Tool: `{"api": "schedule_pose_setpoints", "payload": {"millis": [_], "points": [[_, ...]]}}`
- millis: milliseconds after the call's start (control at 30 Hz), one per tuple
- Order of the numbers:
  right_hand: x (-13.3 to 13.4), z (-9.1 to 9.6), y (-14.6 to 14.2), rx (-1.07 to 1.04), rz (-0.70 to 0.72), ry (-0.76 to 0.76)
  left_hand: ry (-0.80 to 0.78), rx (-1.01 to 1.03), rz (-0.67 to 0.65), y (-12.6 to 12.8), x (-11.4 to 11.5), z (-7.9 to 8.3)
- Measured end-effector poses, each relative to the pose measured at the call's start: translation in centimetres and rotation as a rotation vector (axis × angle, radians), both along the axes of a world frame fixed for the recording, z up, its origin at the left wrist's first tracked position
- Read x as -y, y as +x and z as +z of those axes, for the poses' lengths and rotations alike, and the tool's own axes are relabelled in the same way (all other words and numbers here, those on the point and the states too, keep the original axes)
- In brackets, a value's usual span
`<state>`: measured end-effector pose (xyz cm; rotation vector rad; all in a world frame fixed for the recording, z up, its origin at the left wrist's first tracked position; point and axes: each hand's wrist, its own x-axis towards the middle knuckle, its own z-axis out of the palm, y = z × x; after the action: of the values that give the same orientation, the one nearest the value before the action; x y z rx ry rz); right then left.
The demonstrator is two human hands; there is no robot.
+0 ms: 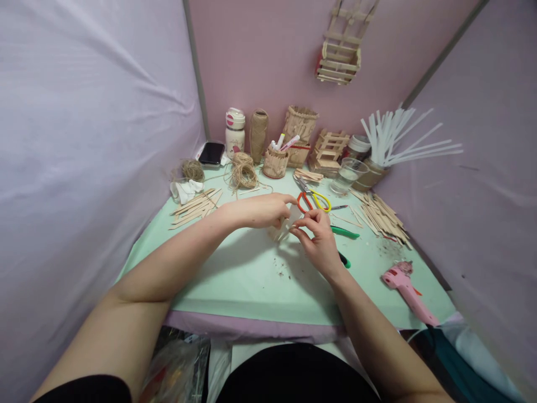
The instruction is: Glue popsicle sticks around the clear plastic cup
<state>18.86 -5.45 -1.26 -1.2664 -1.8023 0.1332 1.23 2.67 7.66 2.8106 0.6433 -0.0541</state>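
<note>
Both my hands meet over the middle of the pale green table [235, 280]. My left hand [262, 210] is closed round a small pale piece [289, 224], which looks like flat wooden sticks joined together. My right hand [319, 240] pinches the near side of the same piece with thumb and fingers. Most of the piece is hidden by my fingers.
Scissors with red and yellow handles [312, 197] lie just behind my hands, green-handled pliers [344, 232] to the right. A pink glue gun [405, 288] rests near the right front edge. Piles of wooden sticks [384, 215] [195, 207], twine [243, 173], a glass [348, 174] and stick-built holders stand at the back.
</note>
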Motion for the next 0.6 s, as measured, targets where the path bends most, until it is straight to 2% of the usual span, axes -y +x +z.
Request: {"api": "schedule_pose_setpoints", "payload": {"millis": [200, 333, 600], "points": [[-0.09, -0.11, -0.24, -0.023, -0.013, 0.027, -0.004, 0.030, -0.005, -0.05, -0.05, -0.10], [-0.12, -0.06, -0.48, 0.029, -0.039, 0.070, -0.007, 0.001, -0.005, 0.01, -0.04, -0.06], [-0.14, -0.13, -0.85, 0.085, -0.066, 0.085, -0.017, 0.071, -0.014, -0.10, -0.20, -0.39]]}}
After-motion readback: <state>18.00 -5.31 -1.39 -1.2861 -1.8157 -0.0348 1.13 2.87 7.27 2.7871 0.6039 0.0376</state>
